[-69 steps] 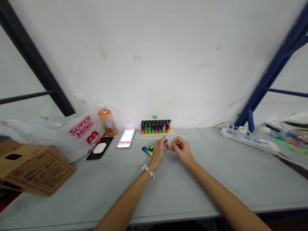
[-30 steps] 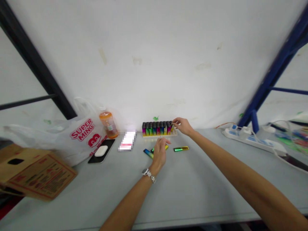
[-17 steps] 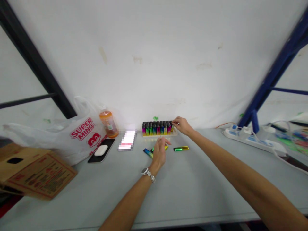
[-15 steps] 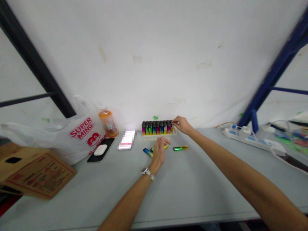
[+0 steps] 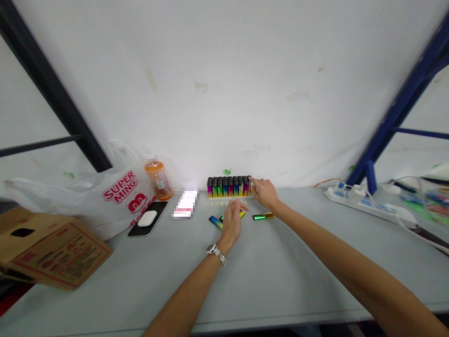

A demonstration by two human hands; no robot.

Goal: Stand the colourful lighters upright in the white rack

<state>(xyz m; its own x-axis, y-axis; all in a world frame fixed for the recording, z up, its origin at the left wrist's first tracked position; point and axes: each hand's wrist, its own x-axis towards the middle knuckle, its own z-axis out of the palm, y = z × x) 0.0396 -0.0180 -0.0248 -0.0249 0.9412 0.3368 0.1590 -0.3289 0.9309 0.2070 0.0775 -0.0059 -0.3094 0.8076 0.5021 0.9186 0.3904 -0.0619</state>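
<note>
Rows of colourful lighters [image 5: 229, 187] with black tops stand upright in a pale tray [image 5: 224, 198] by the wall. At the row's right end, the stretched index finger of my right hand [image 5: 265, 192] rests on or just beside a lighter's top. Nothing shows in its grasp. My left hand [image 5: 232, 219] is in front of the tray with its fingers loosely extended to the right, over loose lighters it partly hides. A blue lighter [image 5: 215, 222] sticks out on its left. Under my right wrist lies a green and yellow lighter [image 5: 261, 216].
Left of the tray are a blurred-out bright phone-like item [image 5: 185, 204], a black phone [image 5: 157, 216] with a white case [image 5: 147, 218], an orange drink bottle [image 5: 159, 179], a plastic bag [image 5: 94, 196] and a cardboard box [image 5: 63, 252]. A power strip [image 5: 368, 206] lies at right.
My right hand has gone from a pinch at the tray's right end to a stretched index finger there, slightly lower. My left hand has stayed in place.
</note>
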